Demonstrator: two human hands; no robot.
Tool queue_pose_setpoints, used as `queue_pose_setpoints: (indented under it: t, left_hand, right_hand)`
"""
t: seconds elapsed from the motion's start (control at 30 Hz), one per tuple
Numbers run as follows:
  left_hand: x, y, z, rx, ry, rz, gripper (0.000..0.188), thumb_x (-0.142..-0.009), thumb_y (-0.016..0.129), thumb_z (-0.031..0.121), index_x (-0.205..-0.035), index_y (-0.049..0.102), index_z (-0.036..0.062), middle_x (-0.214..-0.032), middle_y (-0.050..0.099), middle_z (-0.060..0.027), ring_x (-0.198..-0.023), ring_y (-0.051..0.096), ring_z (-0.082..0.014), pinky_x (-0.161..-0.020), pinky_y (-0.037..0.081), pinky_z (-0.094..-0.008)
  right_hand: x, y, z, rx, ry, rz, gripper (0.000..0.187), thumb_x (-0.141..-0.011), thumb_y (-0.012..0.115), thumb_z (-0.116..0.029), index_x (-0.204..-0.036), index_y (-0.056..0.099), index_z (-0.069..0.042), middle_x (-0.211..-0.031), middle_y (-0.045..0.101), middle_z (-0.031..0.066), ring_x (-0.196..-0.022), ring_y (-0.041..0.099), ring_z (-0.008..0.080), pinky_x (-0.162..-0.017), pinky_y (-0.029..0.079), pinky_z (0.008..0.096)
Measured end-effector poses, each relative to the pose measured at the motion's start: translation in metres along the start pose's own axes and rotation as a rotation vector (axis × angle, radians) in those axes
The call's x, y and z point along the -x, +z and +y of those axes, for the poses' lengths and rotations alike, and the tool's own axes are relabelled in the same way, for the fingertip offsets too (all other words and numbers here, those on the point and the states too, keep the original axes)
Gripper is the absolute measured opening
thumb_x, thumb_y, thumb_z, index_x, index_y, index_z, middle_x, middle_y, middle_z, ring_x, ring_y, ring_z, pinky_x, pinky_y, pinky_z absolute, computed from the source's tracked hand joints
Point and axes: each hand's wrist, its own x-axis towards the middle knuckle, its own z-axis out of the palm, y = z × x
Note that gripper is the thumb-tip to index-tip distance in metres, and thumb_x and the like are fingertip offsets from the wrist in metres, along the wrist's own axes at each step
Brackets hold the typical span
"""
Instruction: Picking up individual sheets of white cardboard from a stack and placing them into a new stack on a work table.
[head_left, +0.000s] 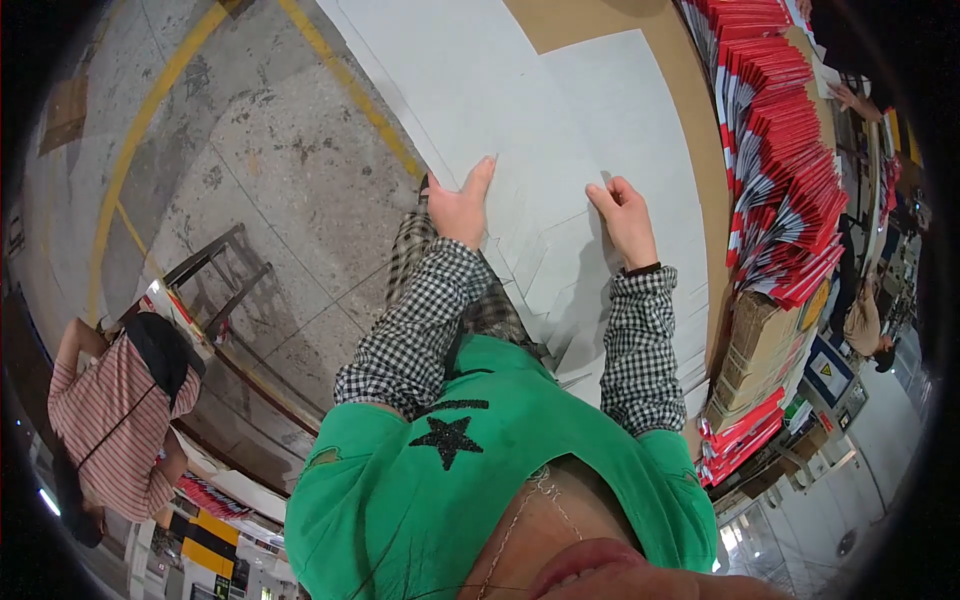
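Large white paper or card sheets overlap on the brown board surface in front of me, with uneven edges fanned near my body. My left hand grips the left edge of the sheets. Its thumb lies on top, pointing away from me, and its other fingers are mostly hidden. Further right, my right hand is closed, thumb and fingers pinched at the edge of a white sheet, casting a shadow on it. Checked sleeves cover both my forearms.
Stacks of folded red-and-white printed pieces stand along the right, some above a cardboard box. A person in a striped top is at the lower left, near a dark metal frame. Yellow lines mark the concrete floor.
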Motion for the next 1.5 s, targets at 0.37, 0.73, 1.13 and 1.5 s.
queue_pose_setpoints:
  t: [0.37,0.73,1.13,1.5]
  left_hand:
    - [-0.003,-0.002,-0.005,-0.093,0.008,0.055,0.062,-0.071,0.073,0.019,-0.118,0.041,-0.0063,-0.109,0.056,-0.0167,-0.098,0.055,-0.0233,-0.085,0.043,-0.0325]
    - [-0.004,-0.001,-0.011,-0.101,0.089,0.088,0.067,-0.070,0.074,0.020,-0.119,0.038,-0.0068,-0.108,0.056,-0.0179,-0.096,0.057,-0.0241,-0.083,0.045,-0.0330]
    - [-0.005,-0.002,-0.005,-0.212,0.082,0.127,0.066,-0.069,0.075,0.022,-0.117,0.040,-0.0057,-0.107,0.057,-0.0187,-0.096,0.057,-0.0249,-0.083,0.045,-0.0336]
    - [-0.013,-0.009,-0.005,-0.374,0.114,0.126,0.078,-0.066,0.076,0.027,-0.124,0.036,-0.0054,-0.114,0.053,-0.0191,-0.103,0.053,-0.0275,-0.088,0.042,-0.0348]
  right_hand:
    - [-0.001,0.004,0.007,-0.006,-0.049,-0.014,0.027,-0.083,0.061,-0.021,-0.067,0.044,-0.008,-0.061,0.035,-0.0079,-0.056,0.029,0.0027,-0.049,0.024,0.0197]
    - [0.028,-0.006,-0.020,-0.042,0.011,0.161,0.025,-0.076,0.068,-0.023,-0.072,0.056,-0.001,-0.066,0.049,-0.0043,-0.062,0.040,0.0045,-0.055,0.032,0.0186]
    - [0.035,-0.014,-0.028,-0.064,0.036,0.029,0.024,-0.076,0.068,-0.020,-0.069,0.052,-0.004,-0.064,0.046,-0.0062,-0.061,0.038,0.0040,-0.056,0.032,0.0185]
    - [0.000,0.011,0.000,-0.020,-0.139,-0.015,0.028,-0.084,0.059,-0.023,-0.070,0.044,-0.004,-0.063,0.035,-0.0050,-0.061,0.031,0.0062,-0.054,0.029,0.0229]
